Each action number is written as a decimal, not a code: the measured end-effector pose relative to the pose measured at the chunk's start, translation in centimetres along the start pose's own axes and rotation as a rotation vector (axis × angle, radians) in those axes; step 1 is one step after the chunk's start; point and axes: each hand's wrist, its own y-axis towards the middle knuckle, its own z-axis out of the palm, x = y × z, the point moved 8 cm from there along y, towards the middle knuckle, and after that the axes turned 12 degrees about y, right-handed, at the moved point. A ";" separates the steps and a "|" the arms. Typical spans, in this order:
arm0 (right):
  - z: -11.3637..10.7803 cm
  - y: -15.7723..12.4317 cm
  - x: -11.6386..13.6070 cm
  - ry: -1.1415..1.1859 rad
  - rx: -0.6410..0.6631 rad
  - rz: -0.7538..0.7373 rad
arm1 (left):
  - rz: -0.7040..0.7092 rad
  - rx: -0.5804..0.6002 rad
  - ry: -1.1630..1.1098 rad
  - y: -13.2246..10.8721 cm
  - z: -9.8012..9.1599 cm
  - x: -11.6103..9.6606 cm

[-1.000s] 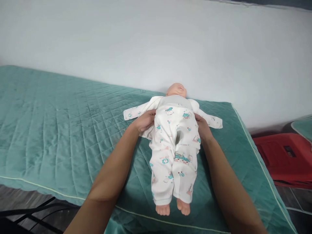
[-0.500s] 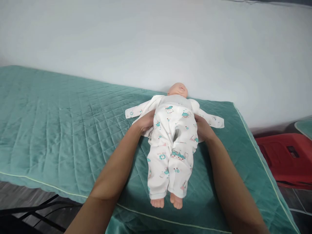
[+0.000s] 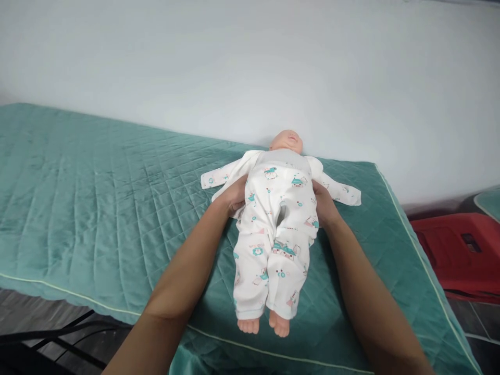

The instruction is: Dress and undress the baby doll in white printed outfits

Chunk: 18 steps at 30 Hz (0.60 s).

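A baby doll (image 3: 288, 140) lies on its back, head toward the wall and bare feet toward me. It wears white printed trousers (image 3: 285, 245) pulled high over a greyish-white top (image 3: 283, 159). Its white shirt (image 3: 222, 174) is spread out on both sides, sleeves stretched outward. My left hand (image 3: 236, 195) grips the doll's side at the waist, and my right hand (image 3: 324, 203) does the same on the opposite side. The fingers of both hands curl in behind the doll and the cloth, so their tips are hidden.
A green quilted cover (image 3: 117, 208) with pale piping drapes the bed under the doll. A white wall (image 3: 195, 67) rises along the far edge. To the right stands a red plastic object (image 3: 461, 250); black metal bars (image 3: 58, 333) show at the lower left.
The doll's feet and lower legs have shifted slightly left. Both hands stay at its waist, and the view has moved only a little.
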 end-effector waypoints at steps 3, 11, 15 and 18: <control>0.7 -0.3 0.6 0.004 0.005 -0.016 | -0.013 -0.054 -0.104 0.2 0.1 -0.1; 0.7 -0.9 2.0 -0.037 -0.048 -0.093 | -0.061 -0.062 -0.230 0.6 0.6 0.3; -0.1 -0.8 2.1 -0.163 -0.072 -0.096 | -0.062 -0.072 -0.201 0.6 0.6 0.3; -1.4 -0.4 1.7 -0.288 -0.127 -0.069 | -0.013 -0.106 -0.089 0.3 0.2 -0.3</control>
